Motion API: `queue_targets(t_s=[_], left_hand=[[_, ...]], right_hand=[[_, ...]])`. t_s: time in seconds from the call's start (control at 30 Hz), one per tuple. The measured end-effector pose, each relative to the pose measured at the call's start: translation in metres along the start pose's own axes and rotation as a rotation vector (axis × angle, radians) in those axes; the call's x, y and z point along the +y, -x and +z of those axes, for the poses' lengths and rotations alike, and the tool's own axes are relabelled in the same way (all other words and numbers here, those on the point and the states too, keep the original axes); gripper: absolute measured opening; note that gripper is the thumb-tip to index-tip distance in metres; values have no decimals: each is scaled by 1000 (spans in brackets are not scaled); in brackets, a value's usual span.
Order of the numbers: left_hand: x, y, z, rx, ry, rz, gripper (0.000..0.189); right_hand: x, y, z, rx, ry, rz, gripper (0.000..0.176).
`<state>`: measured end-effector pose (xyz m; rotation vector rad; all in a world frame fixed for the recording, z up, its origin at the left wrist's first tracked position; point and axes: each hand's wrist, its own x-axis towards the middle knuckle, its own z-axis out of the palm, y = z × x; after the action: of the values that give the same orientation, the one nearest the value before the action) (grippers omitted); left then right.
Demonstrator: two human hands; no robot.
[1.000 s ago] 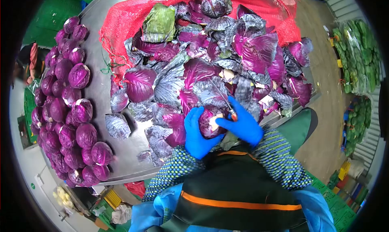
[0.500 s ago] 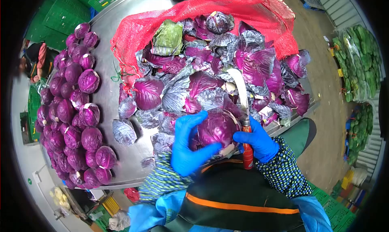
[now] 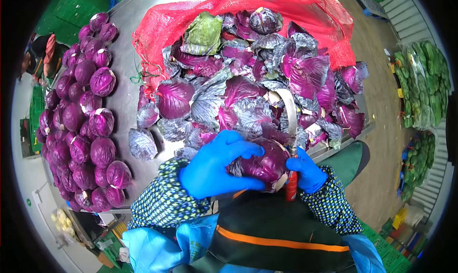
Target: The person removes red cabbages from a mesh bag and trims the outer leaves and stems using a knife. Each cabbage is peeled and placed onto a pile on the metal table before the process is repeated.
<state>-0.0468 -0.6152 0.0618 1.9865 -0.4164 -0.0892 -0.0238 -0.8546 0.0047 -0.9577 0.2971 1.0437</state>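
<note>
My left hand (image 3: 222,165), in a blue glove, grips a red cabbage (image 3: 267,164) from its left side, fingers over the top and thumb along the bottom. The cabbage is close in front of my apron. My right hand (image 3: 307,171), also gloved in blue, is closed round the red handle of a curved knife (image 3: 289,113). Its blade points up and away, beside the cabbage's right edge. Loose purple outer leaves (image 3: 243,110) lie heaped just beyond both hands.
A red mesh sack (image 3: 191,15) spreads behind the leaves on the metal table (image 3: 125,72). Many red cabbages (image 3: 83,149) are piled along the left. Green crates (image 3: 69,17) stand at back left, near another person (image 3: 45,56). Bagged green vegetables (image 3: 424,82) are at the right.
My left hand has turned and come in closer round the cabbage, its back now facing up. Cabbage and knife have shifted slightly right. The view has moved a little.
</note>
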Motion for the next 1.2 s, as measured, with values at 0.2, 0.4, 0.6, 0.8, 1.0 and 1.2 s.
queue_targets(t_s=[0.2,0.4,0.6,0.8,1.0,1.2], left_hand=[[-2,-9,-9,-426,406,-396,33],[4,5,-1,-340,-67,-38,20],[-73,27,46,424,1311,-863,14],[-12,31,64,290,2058,-555,49],[-9,35,54,264,764,-494,92],[17,31,48,379,338,-402,108]], right_hand=[[0,-3,-9,-165,69,179,29],[8,-2,-20,-209,64,278,41],[8,-3,-8,-97,-176,62,55],[-3,-2,18,-16,135,-188,75],[-37,-4,32,220,737,-531,24],[-80,-14,42,273,552,-627,37]])
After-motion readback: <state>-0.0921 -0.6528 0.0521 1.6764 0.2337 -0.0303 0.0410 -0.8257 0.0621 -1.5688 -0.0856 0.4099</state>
